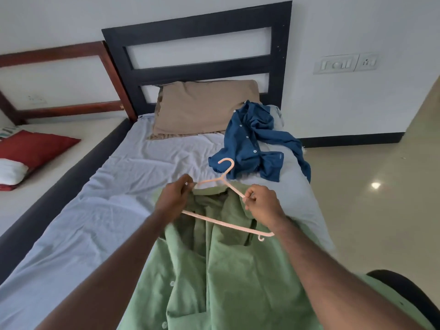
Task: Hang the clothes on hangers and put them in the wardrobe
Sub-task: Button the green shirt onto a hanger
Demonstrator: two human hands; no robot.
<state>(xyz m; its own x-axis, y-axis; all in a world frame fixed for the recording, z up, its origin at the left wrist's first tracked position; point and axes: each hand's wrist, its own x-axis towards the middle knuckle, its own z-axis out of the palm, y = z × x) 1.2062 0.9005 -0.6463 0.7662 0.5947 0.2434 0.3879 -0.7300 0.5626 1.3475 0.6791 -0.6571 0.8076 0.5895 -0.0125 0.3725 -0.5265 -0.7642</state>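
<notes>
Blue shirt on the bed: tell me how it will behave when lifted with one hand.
The blue shirt lies crumpled, its sleeve over the bed edge, so it will probably droop limply. It looks like thin cloth, likely light. Its loose sleeve may trail and drag.

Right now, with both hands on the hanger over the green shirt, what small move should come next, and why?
Probably slide the hanger's right arm into the green shirt's right shoulder. The left hand and right hand each pinch an upper arm of it above the open collar, and the whole hanger lies outside the fabric. The blue shirt waits on the bed.
</notes>
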